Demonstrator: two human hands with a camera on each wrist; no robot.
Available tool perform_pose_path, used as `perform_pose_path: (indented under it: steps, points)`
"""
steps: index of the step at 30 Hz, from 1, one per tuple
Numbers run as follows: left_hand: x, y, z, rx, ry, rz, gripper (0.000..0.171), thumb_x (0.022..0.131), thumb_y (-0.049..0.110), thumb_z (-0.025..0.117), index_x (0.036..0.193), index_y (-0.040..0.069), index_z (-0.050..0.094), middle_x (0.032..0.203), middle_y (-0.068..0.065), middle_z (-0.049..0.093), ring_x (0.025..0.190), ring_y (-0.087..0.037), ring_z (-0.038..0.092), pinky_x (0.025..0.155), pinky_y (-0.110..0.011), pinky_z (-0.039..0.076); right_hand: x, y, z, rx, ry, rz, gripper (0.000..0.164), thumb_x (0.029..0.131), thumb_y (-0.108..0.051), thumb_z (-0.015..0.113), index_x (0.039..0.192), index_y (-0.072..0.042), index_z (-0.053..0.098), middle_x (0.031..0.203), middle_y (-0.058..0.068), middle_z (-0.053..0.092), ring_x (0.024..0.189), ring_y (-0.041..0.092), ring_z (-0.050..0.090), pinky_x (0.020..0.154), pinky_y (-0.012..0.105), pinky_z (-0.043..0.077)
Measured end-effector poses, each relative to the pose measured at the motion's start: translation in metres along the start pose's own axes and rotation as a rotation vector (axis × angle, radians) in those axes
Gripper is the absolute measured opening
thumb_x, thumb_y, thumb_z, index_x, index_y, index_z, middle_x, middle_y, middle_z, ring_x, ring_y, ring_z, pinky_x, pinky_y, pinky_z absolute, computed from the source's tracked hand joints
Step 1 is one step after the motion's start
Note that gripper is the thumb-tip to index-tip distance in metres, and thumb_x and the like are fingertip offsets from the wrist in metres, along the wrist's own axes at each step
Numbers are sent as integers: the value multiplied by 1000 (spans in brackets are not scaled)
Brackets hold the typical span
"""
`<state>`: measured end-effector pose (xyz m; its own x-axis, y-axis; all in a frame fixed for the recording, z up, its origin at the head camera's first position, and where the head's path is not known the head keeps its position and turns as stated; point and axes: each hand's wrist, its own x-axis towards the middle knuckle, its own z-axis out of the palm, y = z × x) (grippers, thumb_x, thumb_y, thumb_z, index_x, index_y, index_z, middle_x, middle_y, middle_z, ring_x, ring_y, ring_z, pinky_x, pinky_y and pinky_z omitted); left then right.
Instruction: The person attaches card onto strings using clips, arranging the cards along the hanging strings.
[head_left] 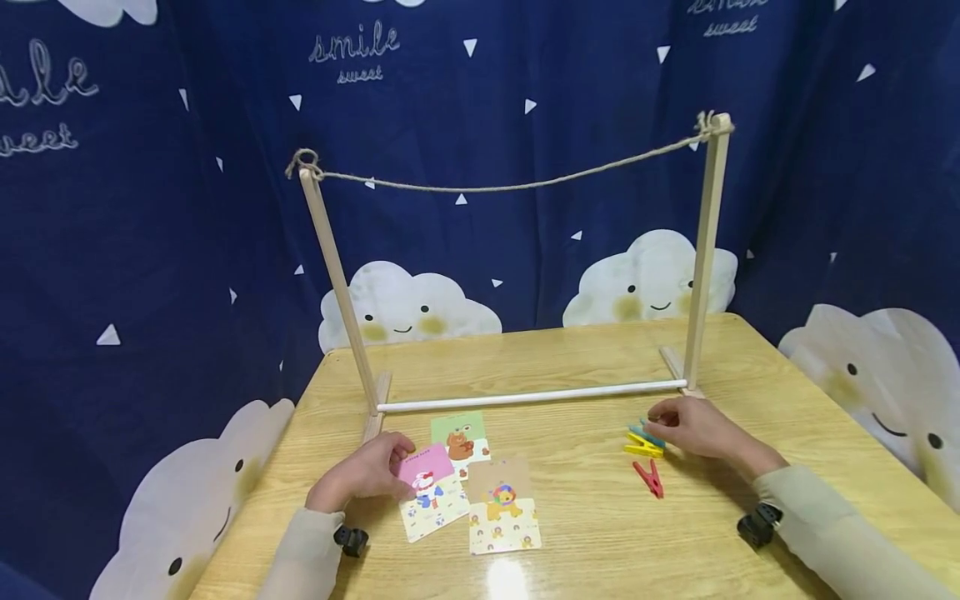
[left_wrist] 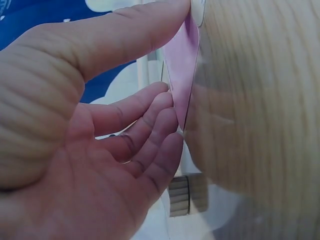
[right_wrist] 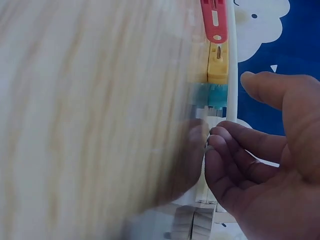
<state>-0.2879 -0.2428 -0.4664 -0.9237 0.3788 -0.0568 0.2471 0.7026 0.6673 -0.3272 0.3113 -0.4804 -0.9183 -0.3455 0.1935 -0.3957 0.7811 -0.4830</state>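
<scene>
My left hand (head_left: 372,468) rests at the left edge of a pink card (head_left: 431,492) with a cartoon animal. In the left wrist view, its thumb and fingertips touch this card's edge and stand well apart from each other. The card overlaps a green bear card (head_left: 460,439), and a tan lion card (head_left: 504,507) lies beside it. My right hand (head_left: 693,427) hovers low at the teal clothespin (right_wrist: 217,95), its thumb apart from its loosely bent fingers, with nothing held. A yellow clothespin (head_left: 644,445) and a red clothespin (head_left: 649,479) lie nearer me.
Behind the cards stands a wooden frame with a left post (head_left: 337,283), a right post (head_left: 707,258) and a white bottom bar (head_left: 532,396). A sagging twine (head_left: 487,189) joins the post tops. Everything stands on a wooden table (head_left: 585,533) before a dark blue curtain (head_left: 525,75).
</scene>
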Motion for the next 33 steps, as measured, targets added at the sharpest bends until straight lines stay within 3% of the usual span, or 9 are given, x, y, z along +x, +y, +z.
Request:
perform_pose_path:
  steps: [11, 21, 27, 33]
  points:
    - [2, 0, -2, -5, 6, 40, 62, 65, 1, 96, 116, -7, 62, 100, -11, 61, 91, -24, 55, 77, -27, 48, 10, -2, 4, 35, -23, -2, 26, 89, -30, 82, 99, -8, 73, 75, -8, 59, 65, 4, 50, 59, 23, 42]
    - [3, 0, -2, -7, 26, 35, 60, 66, 0, 95, 115, -3, 62, 100, -9, 58, 91, -22, 52, 77, -27, 44, 12, -2, 10, -32, 12, -41, 21, 85, -25, 86, 92, -13, 71, 73, -12, 56, 65, 1, 49, 60, 22, 41]
    - [4, -3, -6, -127, 6, 40, 57, 70, -7, 88, 119, -2, 60, 103, -13, 61, 90, -22, 57, 75, -26, 48, 14, -3, 9, -32, 17, -48, 18, 86, -26, 84, 89, -16, 70, 72, -12, 57, 64, 0, 49, 61, 22, 41]
    - [2, -5, -14, -280, -26, 71, 58, 81, -13, 76, 133, 0, 56, 114, -20, 56, 91, -25, 65, 70, -29, 56, 13, -2, 7, 6, -6, -16, 14, 89, -26, 81, 89, -16, 70, 71, -10, 58, 63, 2, 50, 60, 22, 42]
